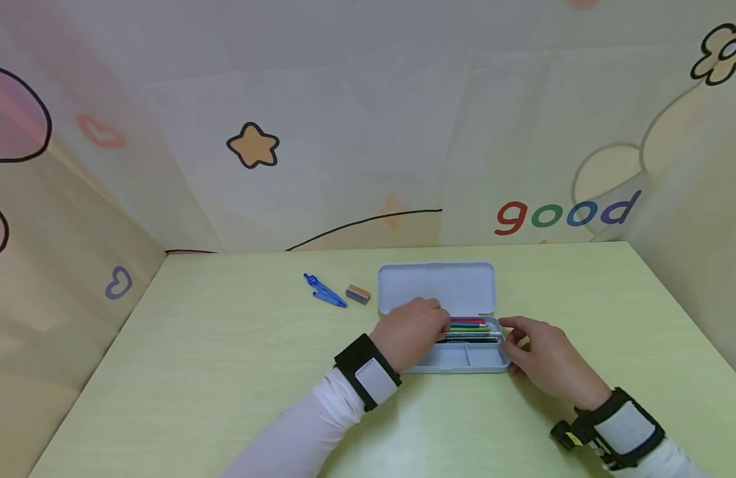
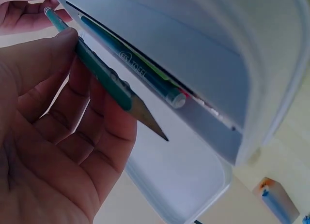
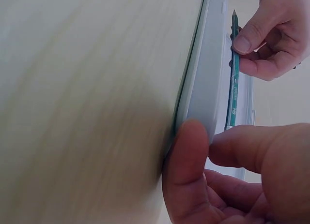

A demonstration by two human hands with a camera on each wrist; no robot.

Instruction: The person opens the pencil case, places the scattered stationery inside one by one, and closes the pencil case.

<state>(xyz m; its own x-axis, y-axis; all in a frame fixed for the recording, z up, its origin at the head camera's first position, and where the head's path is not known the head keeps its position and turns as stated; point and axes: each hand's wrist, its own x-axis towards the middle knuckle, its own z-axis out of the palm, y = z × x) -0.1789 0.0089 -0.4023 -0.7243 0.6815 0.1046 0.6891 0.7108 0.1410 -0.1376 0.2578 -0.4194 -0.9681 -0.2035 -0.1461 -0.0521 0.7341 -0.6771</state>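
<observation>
A pale blue pencil case [image 1: 436, 285] lies with its lid flipped back on the table, colored pencils [image 1: 466, 325] in its long compartment. Over that compartment, my left hand [image 1: 412, 328] pinches a green pencil [image 2: 109, 79] between thumb and fingers. The pencil's sharpened tip points to the left end of the case, its other end toward my right hand [image 1: 544, 355]. At the right end of the case, my right hand grips the case's edge between thumb and fingers. A dark green TOEFL pen or pencil [image 2: 135, 64] lies inside the case.
Left of the case lie a blue compass [image 1: 326, 292] and a small tan-and-blue eraser [image 1: 358, 294]. Two small compartments [image 1: 484, 356] line the front of the case. Printed cloth [image 1: 356, 133] rises behind the table [image 1: 224, 372] and along its sides.
</observation>
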